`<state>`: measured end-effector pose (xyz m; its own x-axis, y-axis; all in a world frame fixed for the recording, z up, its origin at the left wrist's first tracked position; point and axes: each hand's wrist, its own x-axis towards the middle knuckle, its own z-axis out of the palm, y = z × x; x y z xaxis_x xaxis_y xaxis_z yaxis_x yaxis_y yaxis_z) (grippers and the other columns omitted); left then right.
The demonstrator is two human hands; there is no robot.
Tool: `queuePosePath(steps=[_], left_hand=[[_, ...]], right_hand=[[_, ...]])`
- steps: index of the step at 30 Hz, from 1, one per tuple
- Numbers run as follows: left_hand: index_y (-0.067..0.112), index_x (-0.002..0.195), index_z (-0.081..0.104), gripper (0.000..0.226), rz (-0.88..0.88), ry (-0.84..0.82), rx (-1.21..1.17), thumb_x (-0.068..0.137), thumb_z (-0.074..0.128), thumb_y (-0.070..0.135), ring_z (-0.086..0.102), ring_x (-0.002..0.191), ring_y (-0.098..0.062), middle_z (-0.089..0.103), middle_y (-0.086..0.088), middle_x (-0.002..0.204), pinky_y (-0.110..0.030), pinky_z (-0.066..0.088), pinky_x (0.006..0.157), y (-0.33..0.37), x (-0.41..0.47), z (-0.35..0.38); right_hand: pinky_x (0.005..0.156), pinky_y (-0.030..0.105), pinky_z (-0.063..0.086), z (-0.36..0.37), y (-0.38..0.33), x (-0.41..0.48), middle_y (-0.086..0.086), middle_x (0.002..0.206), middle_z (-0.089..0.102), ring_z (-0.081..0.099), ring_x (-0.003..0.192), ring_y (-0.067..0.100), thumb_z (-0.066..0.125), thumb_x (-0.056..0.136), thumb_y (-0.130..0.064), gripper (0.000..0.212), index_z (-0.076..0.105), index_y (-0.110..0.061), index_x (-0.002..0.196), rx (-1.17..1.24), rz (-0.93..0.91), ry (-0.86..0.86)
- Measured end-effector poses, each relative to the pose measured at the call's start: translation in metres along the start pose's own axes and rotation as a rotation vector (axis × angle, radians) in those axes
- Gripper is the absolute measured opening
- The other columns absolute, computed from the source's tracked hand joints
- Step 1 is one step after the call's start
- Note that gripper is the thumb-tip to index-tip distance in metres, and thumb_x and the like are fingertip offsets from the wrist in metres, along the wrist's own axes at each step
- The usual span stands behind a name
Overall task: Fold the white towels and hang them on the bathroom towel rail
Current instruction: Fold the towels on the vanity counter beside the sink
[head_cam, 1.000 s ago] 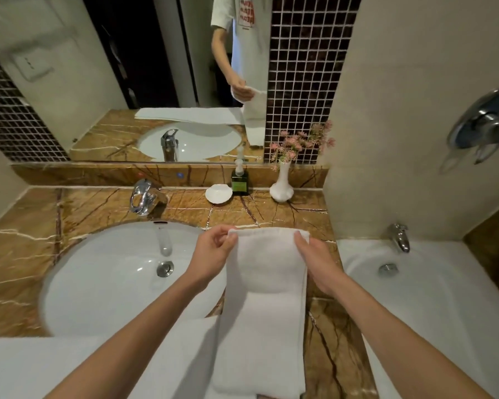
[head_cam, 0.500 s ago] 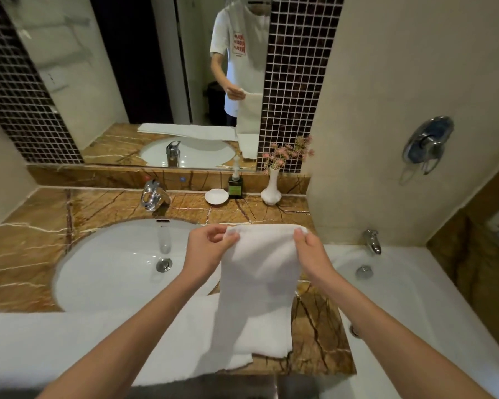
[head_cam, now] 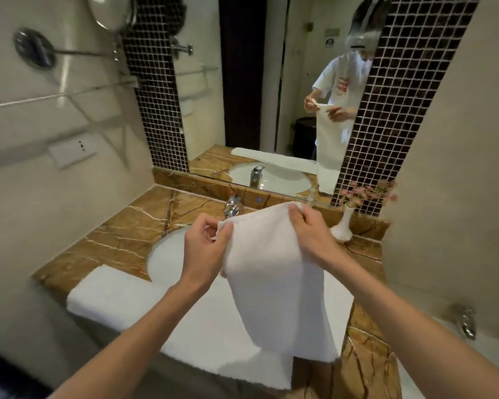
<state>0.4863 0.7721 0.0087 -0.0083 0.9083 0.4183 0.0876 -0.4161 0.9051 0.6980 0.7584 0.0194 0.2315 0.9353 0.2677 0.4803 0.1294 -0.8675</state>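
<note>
Towel rail: you can see a thin chrome bar running along the pale wall at the far left, high above the surface and blurred.
Wall plate: a white plate sits on that wall, below the rail.
Second towel: a white towel lies flat along the near edge of the surface, crossing in front of the basin and passing under your forearms.
Surface: brown veined stone carries the towel and surrounds the basin.
Basin: its white bowl shows just behind the flat towel, partly hidden by your left hand.
Left hand: your fingers are closed in a pinch on the upper left corner of the held towel.
Tap: the chrome tap stands behind the basin, just past the held towel's top edge.
Held towel: a folded white towel hangs lifted between your two hands, over the basin; its lower end drapes down in front of the flat towel.
Right hand: your fingers are curled shut over the upper right corner of the held towel.
Vase: a white vase with pink flowers stands on the surface, right of your right hand.
</note>
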Motion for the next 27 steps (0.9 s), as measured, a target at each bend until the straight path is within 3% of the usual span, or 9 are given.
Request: queuePosePath(steps=[3,8,12,18,20,23,27], left_hand=[[0.024,0.072,0.054,0.02,0.041,0.146,0.038,0.087,0.067,0.02,0.054,0.059,0.001,0.057,0.011,0.066,-0.01,0.042,0.048,0.014,0.0,-0.041],[0.02,0.076,0.055,0.016,0.019,0.368,0.144,0.087,0.066,0.022,0.052,0.058,-0.001,0.057,0.007,0.067,-0.011,0.043,0.05,0.019,-0.013,-0.11],[0.023,0.076,0.055,0.016,-0.026,0.531,0.169,0.088,0.065,0.023,0.056,0.06,-0.003,0.06,0.002,0.072,-0.015,0.05,0.052,0.02,-0.028,-0.154],[0.012,0.08,0.057,0.017,-0.049,0.717,0.259,0.087,0.067,0.023,0.058,0.062,-0.009,0.062,-0.004,0.074,-0.021,0.05,0.052,0.014,-0.036,-0.212],[0.005,0.081,0.059,0.021,-0.05,0.753,0.26,0.086,0.068,0.023,0.057,0.057,-0.005,0.062,-0.001,0.07,-0.023,0.05,0.05,0.009,-0.033,-0.23],[0.006,0.081,0.059,0.018,-0.064,0.736,0.257,0.086,0.068,0.021,0.057,0.055,-0.001,0.062,0.008,0.064,-0.017,0.048,0.048,-0.002,-0.027,-0.25],[0.01,0.078,0.057,0.016,-0.121,0.722,0.248,0.087,0.067,0.019,0.056,0.055,-0.001,0.06,0.001,0.067,-0.011,0.045,0.048,-0.024,-0.019,-0.263]], right_hand=[[0.058,0.023,0.044,0.034,-0.032,0.021,-0.009,0.073,0.061,0.054,0.064,0.001,0.039,0.102,-0.039,0.037,0.061,-0.021,0.079,0.013,-0.109,-0.098],[0.066,0.038,0.05,0.103,-0.078,0.033,-0.002,0.077,0.064,0.059,0.07,0.015,0.039,0.102,-0.037,0.038,0.061,-0.014,0.082,0.066,-0.233,-0.291],[0.062,0.028,0.042,0.157,-0.101,0.025,-0.003,0.081,0.056,0.05,0.072,0.009,0.038,0.102,-0.034,0.031,0.056,-0.017,0.084,0.111,-0.278,-0.384],[0.059,0.024,0.036,0.228,-0.128,0.024,0.001,0.077,0.051,0.043,0.068,0.009,0.04,0.101,-0.03,0.037,0.054,0.001,0.086,0.129,-0.372,-0.508],[0.055,0.02,0.033,0.249,-0.133,0.024,0.001,0.077,0.049,0.041,0.067,0.009,0.041,0.101,-0.029,0.038,0.052,0.003,0.083,0.13,-0.384,-0.537],[0.061,0.03,0.034,0.274,-0.134,0.027,0.003,0.076,0.047,0.04,0.069,0.011,0.041,0.1,-0.027,0.034,0.051,-0.003,0.078,0.113,-0.374,-0.562],[0.06,0.033,0.032,0.296,-0.128,0.035,-0.001,0.072,0.045,0.038,0.066,0.011,0.041,0.1,-0.03,0.029,0.05,-0.013,0.078,0.053,-0.349,-0.579]])
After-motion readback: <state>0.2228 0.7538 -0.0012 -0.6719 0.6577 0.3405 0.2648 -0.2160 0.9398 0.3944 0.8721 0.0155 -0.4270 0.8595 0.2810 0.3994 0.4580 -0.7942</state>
